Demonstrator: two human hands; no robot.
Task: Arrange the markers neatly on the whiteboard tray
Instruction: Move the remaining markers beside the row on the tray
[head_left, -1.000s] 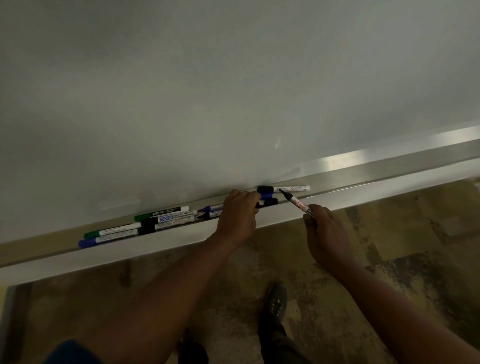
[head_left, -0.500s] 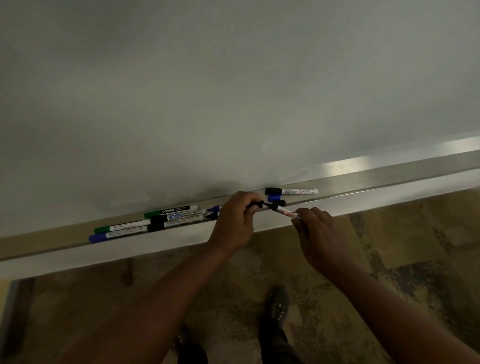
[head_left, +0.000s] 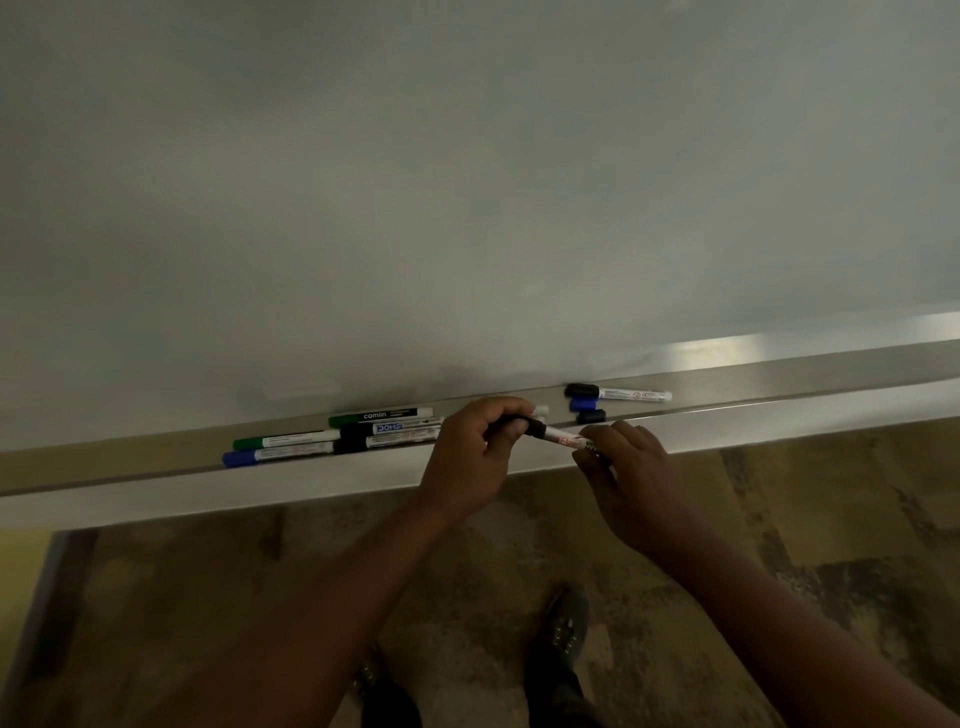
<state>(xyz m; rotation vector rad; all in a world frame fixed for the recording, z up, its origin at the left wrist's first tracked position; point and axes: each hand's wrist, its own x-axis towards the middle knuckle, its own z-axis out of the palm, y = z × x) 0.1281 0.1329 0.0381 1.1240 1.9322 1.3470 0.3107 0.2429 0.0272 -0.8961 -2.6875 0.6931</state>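
A white marker with a black cap is held just above the front lip of the whiteboard tray. My left hand pinches its black cap end and my right hand grips its barrel. Left of my hands, several markers lie close together in the tray: a green Camlin marker, another green one, a blue one and two black ones. To the right, a black-capped white marker lies alone, with a loose blue cap and a loose black cap beside it.
The whiteboard fills the upper view. Below the tray is patterned carpet, with my dark shoes on it. The tray runs on bare to the right of the lone marker.
My right hand brought the uncapped marker in from the right. My left hand lifted a black cap from the tray, and the cap now sits on the marker's tip between both hands.
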